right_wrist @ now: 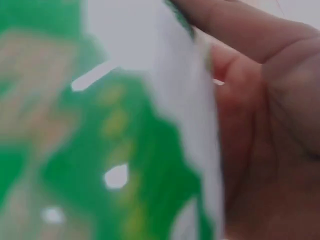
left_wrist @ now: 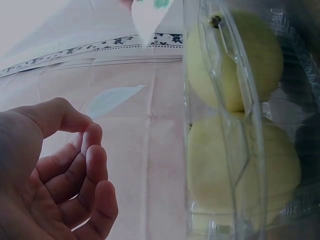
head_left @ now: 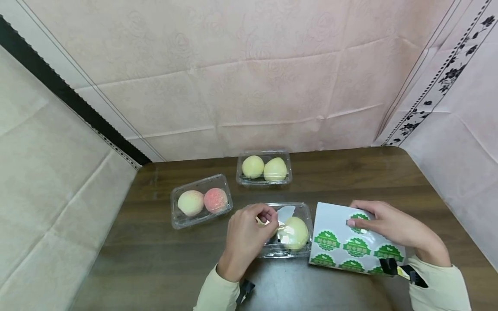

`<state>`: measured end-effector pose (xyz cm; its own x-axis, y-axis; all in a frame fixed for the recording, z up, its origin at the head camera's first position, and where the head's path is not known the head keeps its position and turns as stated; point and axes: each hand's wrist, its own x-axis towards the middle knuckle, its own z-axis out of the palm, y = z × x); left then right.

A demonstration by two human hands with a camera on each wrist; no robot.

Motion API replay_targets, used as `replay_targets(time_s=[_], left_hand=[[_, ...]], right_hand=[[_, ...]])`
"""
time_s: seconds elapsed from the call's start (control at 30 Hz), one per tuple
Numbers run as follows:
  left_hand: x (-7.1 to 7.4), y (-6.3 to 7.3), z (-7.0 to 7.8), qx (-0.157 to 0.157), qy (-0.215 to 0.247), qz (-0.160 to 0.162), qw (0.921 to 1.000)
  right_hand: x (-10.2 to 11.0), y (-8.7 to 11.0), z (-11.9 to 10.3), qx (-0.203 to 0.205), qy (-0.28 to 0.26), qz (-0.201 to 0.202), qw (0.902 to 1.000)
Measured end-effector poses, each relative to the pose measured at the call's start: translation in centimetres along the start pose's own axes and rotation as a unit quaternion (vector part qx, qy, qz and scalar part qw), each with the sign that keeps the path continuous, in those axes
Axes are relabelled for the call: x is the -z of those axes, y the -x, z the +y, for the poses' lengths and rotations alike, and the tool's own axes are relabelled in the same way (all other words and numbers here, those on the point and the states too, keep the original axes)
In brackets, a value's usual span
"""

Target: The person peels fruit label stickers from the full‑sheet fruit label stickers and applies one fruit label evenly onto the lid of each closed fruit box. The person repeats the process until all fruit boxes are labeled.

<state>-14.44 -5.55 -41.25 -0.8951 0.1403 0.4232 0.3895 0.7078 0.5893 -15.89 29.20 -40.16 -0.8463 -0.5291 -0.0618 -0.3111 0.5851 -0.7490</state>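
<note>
Nearest from overhead, the left hand (head_left: 249, 242) pinches a thin, pale sticker (head_left: 286, 211) above a clear plastic box (head_left: 282, 252) of round yellow-green fruits (head_left: 295, 233) on the brown wooden counter (head_left: 175, 276). That box, seemingly longest left to right, lies below and rightward of this nearer hand; beyond it, the right hand (head_left: 383, 222) grips a green-badged white sheet (head_left: 350, 242). From the left wrist: fingertips (left_wrist: 92, 132) meet beside 2 fruits. From the right wrist: the sheet, blurred, against the palm side.
</note>
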Motion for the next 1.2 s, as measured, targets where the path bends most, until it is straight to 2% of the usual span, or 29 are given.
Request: replay_targets(time_s=[0.1,0.17,0.23,0.3,0.37,0.5,0.7,0.77,0.87,1.0,1.07,1.2], left_hand=[[-0.1,0.0,-0.1,-0.002,-0.005,0.001,1.0000],[-0.1,0.0,-0.1,-0.006,-0.005,0.003,1.0000],[-0.1,0.0,-0.1,-0.008,-0.006,0.005,0.9999],[-0.1,0.0,-0.1,-0.010,-0.006,0.005,0.9999],[-0.1,0.0,-0.1,-0.010,-0.006,0.005,0.9999],[-0.3,0.0,-0.2,-0.010,-0.009,0.007,0.9999],[-0.7,0.1,-0.3,-0.014,-0.021,0.005,0.9997],[-0.8,0.2,-0.3,-0.014,-0.024,0.003,0.9996],[-0.9,0.2,-0.2,-0.014,-0.026,0.004,0.9996],[-0.9,0.2,-0.2,-0.021,-0.028,0.017,0.9992],[-1.0,0.2,-0.1,-0.027,-0.030,0.025,0.9989],[-1.0,0.3,0.0,-0.031,-0.031,0.041,0.9982]], right_hand=[[0.1,0.1,0.7,-0.028,0.025,-0.011,0.9992],[-0.2,-0.3,1.1,-0.056,0.068,-0.007,0.9961],[-0.7,-0.9,1.4,-0.086,0.128,0.008,0.9880],[-1.4,-1.7,1.6,-0.113,0.185,0.026,0.9759],[-2.1,-2.3,1.7,-0.135,0.221,0.046,0.9647],[-3.4,-3.0,2.1,-0.148,0.251,0.085,0.9528],[-4.6,-3.8,3.2,-0.130,0.279,0.124,0.9433],[-4.9,-4.1,3.4,-0.120,0.280,0.140,0.9420],[-5.3,-4.4,3.2,-0.107,0.289,0.181,0.9340],[-5.1,-4.4,1.4,-0.103,0.269,0.239,0.9272],[-4.8,-4.2,0.0,-0.106,0.235,0.252,0.9330],[-4.4,-3.8,-3.1,-0.091,0.113,0.258,0.9551]])
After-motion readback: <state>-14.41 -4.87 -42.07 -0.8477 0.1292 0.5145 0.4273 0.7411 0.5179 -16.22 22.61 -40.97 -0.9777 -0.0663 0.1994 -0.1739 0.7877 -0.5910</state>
